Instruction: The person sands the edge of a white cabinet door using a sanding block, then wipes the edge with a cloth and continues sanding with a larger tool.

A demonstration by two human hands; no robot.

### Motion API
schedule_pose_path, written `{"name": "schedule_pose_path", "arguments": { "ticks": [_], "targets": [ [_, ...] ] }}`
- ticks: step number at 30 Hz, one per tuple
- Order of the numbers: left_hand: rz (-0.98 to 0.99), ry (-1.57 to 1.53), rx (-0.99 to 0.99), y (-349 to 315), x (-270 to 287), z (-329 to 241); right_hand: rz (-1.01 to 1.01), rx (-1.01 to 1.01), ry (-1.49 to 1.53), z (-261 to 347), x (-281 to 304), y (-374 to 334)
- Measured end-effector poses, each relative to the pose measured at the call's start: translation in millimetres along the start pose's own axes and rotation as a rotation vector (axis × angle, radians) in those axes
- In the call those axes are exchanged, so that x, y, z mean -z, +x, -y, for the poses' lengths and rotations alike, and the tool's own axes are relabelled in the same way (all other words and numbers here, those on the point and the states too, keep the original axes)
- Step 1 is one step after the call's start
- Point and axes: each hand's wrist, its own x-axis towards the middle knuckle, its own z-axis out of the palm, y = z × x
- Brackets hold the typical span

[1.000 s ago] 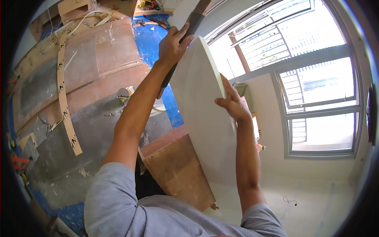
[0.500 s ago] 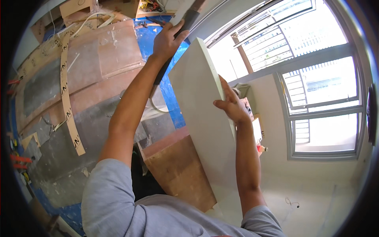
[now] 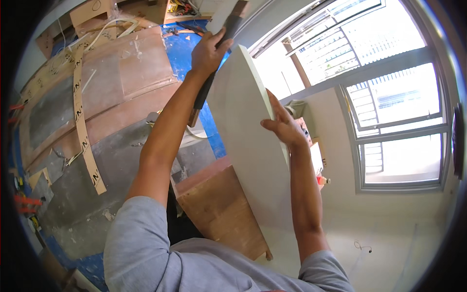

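Observation:
My left hand point(image 3: 209, 53) is raised at the upper middle, its fingers wrapped round a long wooden bar point(image 3: 203, 97) with a black covering, perhaps sandpaper, and bare brown ends. The bar slants beside the top corner of a large white panel point(image 3: 243, 117), which stands tilted in front of me. Whether the bar touches the panel's edge, I cannot tell. My right hand point(image 3: 288, 127) grips the panel's long right edge, thumb on the near face and the other fingers along the edge.
A brown wooden box point(image 3: 221, 209) stands beneath the panel. Left lies a floor with brown protective sheets point(image 3: 141, 58), blue sheeting point(image 3: 182, 48) and a long cardboard strip point(image 3: 82, 121). A window point(image 3: 394, 107) fills the right wall. Tools point(image 3: 182, 9) lie at the far top.
The bar has slid slightly down toward me, its lower brown end now showing clearly by my left forearm. My right hand keeps its hold on the panel.

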Motion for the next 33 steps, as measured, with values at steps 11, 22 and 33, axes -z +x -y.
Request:
{"name": "schedule_pose_path", "arguments": {
  "ticks": [11,22,33],
  "targets": [
    [0.341,-0.235,0.027,-160.0,47.6,-218.7,0.090,-0.297,-0.408,-21.3,25.1,-69.6],
    [0.678,-0.245,-0.166,-259.9,63.7,-298.9,-0.205,-0.314,-0.410,-69.0,-5.6,-287.9],
    [0.158,-0.039,0.099,-145.4,27.8,-222.8,-0.181,-0.142,-0.261,-75.7,6.1,-272.2]
  ]
}}
